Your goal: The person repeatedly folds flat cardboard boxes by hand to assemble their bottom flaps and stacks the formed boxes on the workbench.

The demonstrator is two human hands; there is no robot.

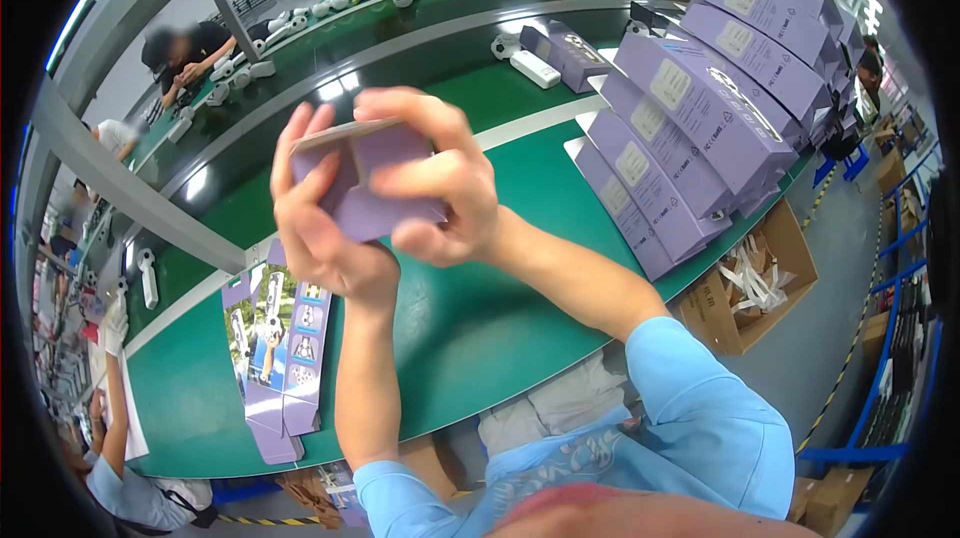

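Observation:
Both hands are raised over the green table, around a purple cardboard box (385, 173) whose end flaps face me. My left hand (325, 223) wraps the box's left and lower side, one finger against a flap. On the right side, my right hand (450, 173) has bent fingers over the top edge and the flaps, slightly blurred. Below and left of the hands lie flat purple printed cartons (275, 348) with pictures on them. The far side of the held box is hidden.
Purple boxes (690, 128) are stacked high at the right. Behind stand another purple box (575, 53) and a white device (535, 69). An open brown carton (745, 288) holds scraps beside the table (470, 338). Co-workers sit across the line and at the far left.

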